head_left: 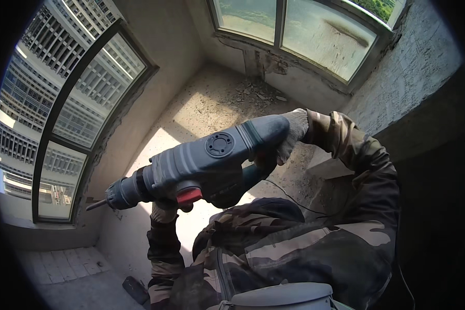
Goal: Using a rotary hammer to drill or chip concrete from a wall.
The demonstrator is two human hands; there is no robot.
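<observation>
A large blue-grey rotary hammer drill (199, 160) lies level across the view in front of my body, with a red switch (189, 196) on its near side. Its drill bit (96, 204) points left, with the tip close to the wall below the left window. My right hand (294, 134), in a pale knit glove, is closed round the rear handle. Under the front of the drill, my gloved left hand (164, 213) supports it near the chuck; the tool's body hides most of those fingers.
A glazed window (72, 121) fills the left wall, another (325, 39) the far wall. Broken rubble (256, 94) lies on the dusty floor below it. A thin black cord (294, 200) runs past my right side. A concrete ledge (336, 166) juts out at right.
</observation>
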